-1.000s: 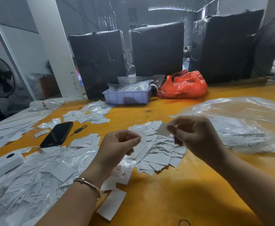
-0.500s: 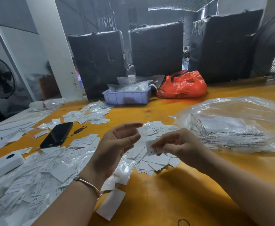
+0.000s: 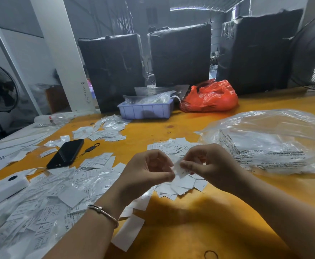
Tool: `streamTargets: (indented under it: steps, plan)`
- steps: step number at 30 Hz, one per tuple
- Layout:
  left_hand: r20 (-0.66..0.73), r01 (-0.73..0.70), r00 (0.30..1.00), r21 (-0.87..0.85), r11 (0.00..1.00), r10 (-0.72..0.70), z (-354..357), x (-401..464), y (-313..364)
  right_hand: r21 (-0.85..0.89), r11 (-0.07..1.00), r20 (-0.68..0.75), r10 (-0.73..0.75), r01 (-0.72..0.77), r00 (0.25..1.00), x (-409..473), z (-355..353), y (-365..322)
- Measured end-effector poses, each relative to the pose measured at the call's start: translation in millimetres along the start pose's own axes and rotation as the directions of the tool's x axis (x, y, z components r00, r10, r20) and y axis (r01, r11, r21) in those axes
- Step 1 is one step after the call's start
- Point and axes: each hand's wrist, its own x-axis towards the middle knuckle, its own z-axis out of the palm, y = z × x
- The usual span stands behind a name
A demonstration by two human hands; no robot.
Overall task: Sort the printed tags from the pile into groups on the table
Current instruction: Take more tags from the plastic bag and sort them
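White paper tag (image 3: 179, 170) sits pinched between the left hand (image 3: 149, 172) and right hand (image 3: 209, 165), above a heap of tags (image 3: 181, 186). A black phone (image 3: 66, 153) lies at ten o'clock on the yellow table (image 3: 199, 221).

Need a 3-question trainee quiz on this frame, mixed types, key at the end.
1. True or false: the phone lies left of the hands.
2. What do the left hand and right hand hold between them? A) a tag B) the phone C) a rubber band
3. Fill in: the tray stands beside the ___ bag.

Key: 1 true; 2 A, a tag pinched over the pile; 3 red.
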Motion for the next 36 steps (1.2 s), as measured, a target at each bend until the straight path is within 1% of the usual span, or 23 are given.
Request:
streamTargets:
  steps: [1,2,4,5,7,9,11,13,16,18,20,23,27,32,36]
  plan:
    - [0.02,-0.011,1.0,0.042,0.999,0.01,0,0,0,-0.079,0.996,0.013,-0.028,0.029,1.0,-1,0,-1]
    - [0.037,-0.023,0.999,0.073,0.997,0.02,1,0,-1,-0.117,0.992,0.02,-0.038,0.041,0.999,-1,-1,-2]
    - [0.038,-0.032,0.999,0.084,0.996,0.029,1,0,-2,-0.127,0.989,0.034,-0.068,0.072,0.997,0,-4,-5]
    - [0.027,-0.031,0.999,0.081,0.996,0.029,1,1,-2,-0.109,0.991,0.019,-0.081,0.083,0.997,0,-7,-6]
    - [0.002,-0.037,0.999,0.087,0.996,0.037,0,1,-2,-0.033,0.995,-0.102,-0.097,0.094,0.99,1,-14,-8]
    - [-0.019,-0.055,0.998,0.088,0.995,0.057,-1,0,-2,0.11,0.989,-0.247,-0.065,0.095,0.967,1,-21,-11]
    - [-0.033,-0.084,0.996,0.097,0.992,0.088,-2,0,-1,0.225,0.967,-0.316,-0.041,0.117,0.948,1,-28,-16]
    - [-0.036,-0.107,0.993,0.1,0.989,0.111,-2,-1,-1,0.296,0.944,-0.346,-0.036,0.146,0.937,0,-32,-22]
    - [-0.027,-0.128,0.991,0.099,0.987,0.131,-2,-1,0,0.29,0.938,-0.326,-0.091,0.191,0.941,-1,-32,-29]
    - [-0.021,-0.14,0.99,0.097,0.985,0.142,-2,-1,-1,0.27,0.943,-0.292,-0.113,0.195,0.95,-1,-30,-30]
    - [-0.02,-0.143,0.989,0.094,0.985,0.146,-2,-1,-1,0.196,0.963,-0.257,-0.129,0.183,0.958,-1,-28,-29]
    - [-0.02,-0.143,0.989,0.088,0.986,0.145,-2,-1,-1,0.051,0.981,-0.243,-0.169,0.187,0.955,-1,-27,-26]
    - [-0.028,-0.154,0.987,0.095,0.984,0.157,-2,-1,-1,-0.032,0.981,-0.242,-0.193,0.191,0.951,-2,-25,-24]
    - [-0.031,-0.164,0.985,0.09,0.982,0.167,-1,-1,1,-0.035,0.976,-0.188,-0.216,0.213,0.958,-2,-26,-23]
    - [-0.026,-0.166,0.985,0.095,0.982,0.169,-2,-2,1,0.035,0.979,-0.148,-0.195,0.202,0.97,-2,-28,-22]
